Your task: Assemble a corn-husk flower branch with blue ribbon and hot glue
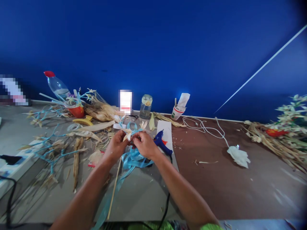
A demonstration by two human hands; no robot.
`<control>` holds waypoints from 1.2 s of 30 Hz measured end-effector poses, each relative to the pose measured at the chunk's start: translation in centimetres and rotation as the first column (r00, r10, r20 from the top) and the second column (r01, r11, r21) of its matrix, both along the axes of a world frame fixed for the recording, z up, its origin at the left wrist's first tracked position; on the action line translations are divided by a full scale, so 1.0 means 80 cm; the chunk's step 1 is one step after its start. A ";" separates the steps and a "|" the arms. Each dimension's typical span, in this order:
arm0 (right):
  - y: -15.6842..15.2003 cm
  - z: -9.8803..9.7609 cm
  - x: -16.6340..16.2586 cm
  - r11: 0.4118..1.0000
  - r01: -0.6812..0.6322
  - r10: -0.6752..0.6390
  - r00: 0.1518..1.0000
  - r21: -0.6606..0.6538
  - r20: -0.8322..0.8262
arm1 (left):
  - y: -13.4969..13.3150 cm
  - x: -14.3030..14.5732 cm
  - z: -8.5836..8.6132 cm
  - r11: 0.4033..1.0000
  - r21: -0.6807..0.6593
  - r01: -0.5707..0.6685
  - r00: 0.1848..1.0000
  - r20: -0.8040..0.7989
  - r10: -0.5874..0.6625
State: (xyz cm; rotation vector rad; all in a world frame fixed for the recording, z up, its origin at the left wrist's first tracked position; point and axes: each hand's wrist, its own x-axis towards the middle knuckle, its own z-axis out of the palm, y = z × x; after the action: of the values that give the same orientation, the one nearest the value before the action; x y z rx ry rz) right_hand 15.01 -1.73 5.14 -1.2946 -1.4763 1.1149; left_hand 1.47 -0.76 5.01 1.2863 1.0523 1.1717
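My left hand (117, 146) and my right hand (145, 145) come together over the middle of the table, fingers closed in a pinch. Between them is a pale dried-husk flower (128, 134) with a light blue wrapped stem, held by both hands. Fingertips hide part of it. Under my hands lies a loose heap of light blue ribbon (134, 158), and one strip trails toward the front edge. A thin straw-coloured stick (114, 188) lies below my left hand. Just right of my right hand, a blue glue gun (163, 143) rests on a white sheet (165, 126).
On the left are blue-wrapped branches (51, 156), dried husks (76, 163), a yellow tape dispenser (83, 120) and a red bowl (77, 111). A glass jar (145, 107) and paper cup (177, 112) stand behind. On the right are a white cable (203, 127), crumpled tissue (238, 156) and a husk bouquet (283, 140).
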 end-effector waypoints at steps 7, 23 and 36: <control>-0.002 0.002 -0.001 0.977 0.002 -0.043 0.981 -0.214 -0.189 | 0.003 -0.003 -0.004 1.000 0.000 -0.013 1.000 0.011 0.013; -0.003 -0.001 -0.007 0.959 0.015 -0.107 0.943 -0.283 -0.314 | 0.007 -0.003 -0.015 0.974 -0.161 0.160 0.937 0.336 -0.098; -0.010 0.005 -0.001 0.991 0.064 -0.088 0.972 -0.116 -0.220 | 0.000 -0.005 -0.006 0.887 -0.270 0.374 0.794 0.588 -0.156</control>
State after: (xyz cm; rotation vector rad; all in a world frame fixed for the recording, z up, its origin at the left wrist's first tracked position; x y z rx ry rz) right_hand 14.91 -2.49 5.58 -1.2423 -1.2047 1.2603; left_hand 1.10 -0.74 4.50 0.6922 0.5883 0.9715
